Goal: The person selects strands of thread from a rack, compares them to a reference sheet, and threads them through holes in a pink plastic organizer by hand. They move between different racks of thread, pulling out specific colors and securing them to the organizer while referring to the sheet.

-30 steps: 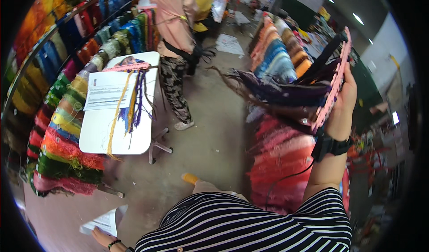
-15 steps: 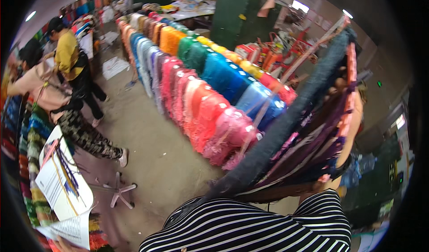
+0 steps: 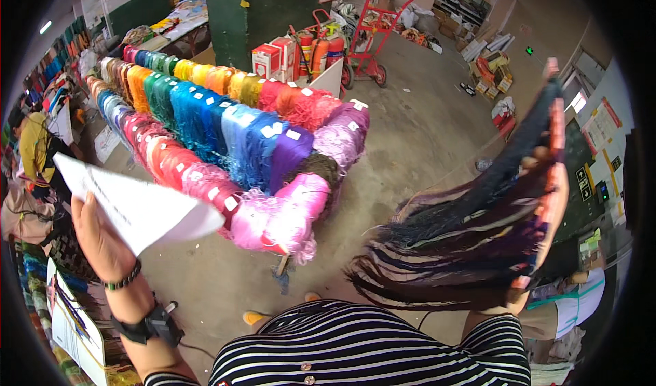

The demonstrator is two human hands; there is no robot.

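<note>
My left hand [image 3: 102,239] is raised at the left and closed on a white printed paper sheet [image 3: 130,201], which is bent and tilts over the near end of the yarn rack. On the right, my right hand [image 3: 536,159] grips a bundle of dark yarn [image 3: 451,249]. Its strands hang from a salmon-pink strip [image 3: 557,136] that runs along my forearm, with black, navy and purple threads spreading to the left. Only some fingertips show between the strands; the rest of that hand is hidden.
Long rows of coloured yarn hanks [image 3: 198,112] with white tags stretch ahead, pink ones [image 3: 280,215] nearest me. Beyond stand a green pillar [image 3: 239,17], fire extinguishers [image 3: 320,54] and a red hand truck [image 3: 372,41]. People work at the left and lower right [image 3: 577,304].
My view has swung to the right. My left hand has come up from the lower left with the paper sheet. The dark yarn bundle, still in my right hand, now hangs fanned out.
</note>
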